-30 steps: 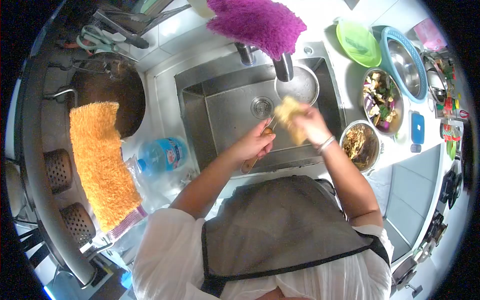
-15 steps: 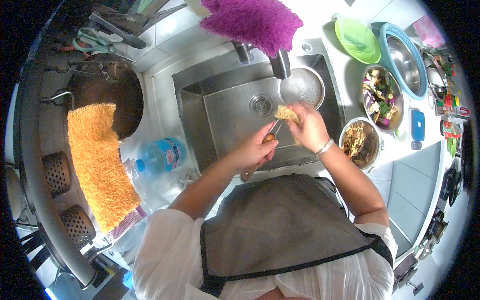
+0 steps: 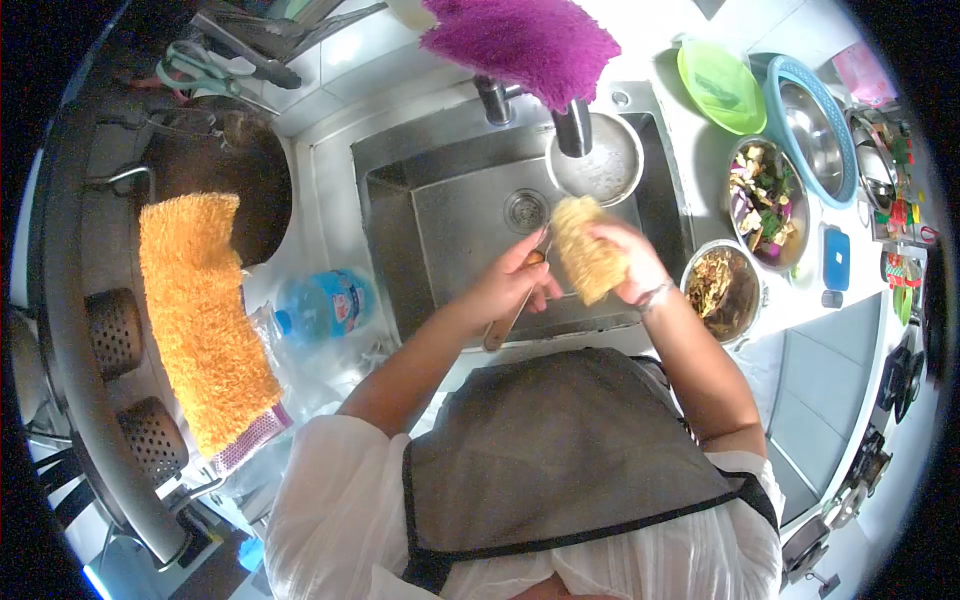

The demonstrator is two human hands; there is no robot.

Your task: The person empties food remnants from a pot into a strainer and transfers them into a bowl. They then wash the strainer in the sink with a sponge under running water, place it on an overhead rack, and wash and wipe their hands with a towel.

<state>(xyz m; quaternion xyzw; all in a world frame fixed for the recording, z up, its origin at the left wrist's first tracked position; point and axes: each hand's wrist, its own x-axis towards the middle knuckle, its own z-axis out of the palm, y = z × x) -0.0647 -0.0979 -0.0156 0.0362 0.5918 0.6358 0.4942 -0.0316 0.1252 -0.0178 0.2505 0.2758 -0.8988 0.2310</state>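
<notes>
Over the steel sink [image 3: 470, 200], my left hand [image 3: 515, 283] is closed round a utensil with a wooden handle [image 3: 506, 318]. Its thin metal end points up towards the drain; the exact kind of utensil I cannot make out. My right hand [image 3: 635, 262] grips a fluffy pale-yellow cleaning cloth [image 3: 588, 252], which hangs open just right of the utensil's metal end, apart from it. Behind the cloth, a round metal pan [image 3: 605, 165] with a whitish wet bottom sits in the sink under the tap [image 3: 572, 130].
A purple fluffy cloth [image 3: 530, 45] drapes over the tap. To the right stand a bowl of vegetable scraps [image 3: 768, 205], a pot of brownish food [image 3: 722, 290], a green basin [image 3: 720, 88] and a blue basket [image 3: 845, 150]. On the left are a water bottle [image 3: 325, 305] and an orange cloth [image 3: 205, 330].
My right hand has moved off the utensil's metal end, and the bunched yellow cloth has spread out and hangs lower. My left hand keeps hold of the utensil, nearly in place.
</notes>
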